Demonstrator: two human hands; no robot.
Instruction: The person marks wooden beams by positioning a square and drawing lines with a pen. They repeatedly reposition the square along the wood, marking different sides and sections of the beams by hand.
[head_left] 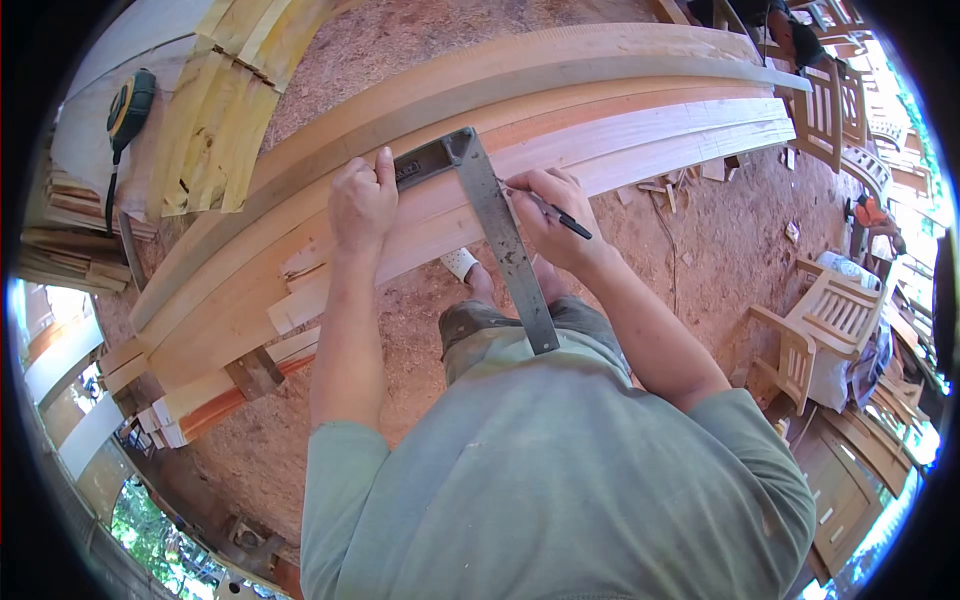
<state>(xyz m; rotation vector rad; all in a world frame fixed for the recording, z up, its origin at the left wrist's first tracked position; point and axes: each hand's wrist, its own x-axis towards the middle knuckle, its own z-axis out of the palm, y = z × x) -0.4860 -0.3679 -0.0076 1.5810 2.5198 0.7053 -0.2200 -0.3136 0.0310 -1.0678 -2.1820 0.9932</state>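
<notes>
My left hand [362,203] presses down on the stock of a metal try square [497,222] that lies across a stack of long wooden planks [620,140]. The square's blade runs toward my body over the plank edges. My right hand [550,218] grips a dark pencil [560,216], its tip against the blade's right edge on the pale top plank. Both forearms reach out from a grey-green shirt.
A yellow-and-black tape measure [130,108] rests on boards at the far left, beside yellowish planks [215,110]. Sawdust covers the ground [720,230]. Wooden chairs [830,320] and furniture stand at the right. Offcuts lie under the stack's left end [215,400].
</notes>
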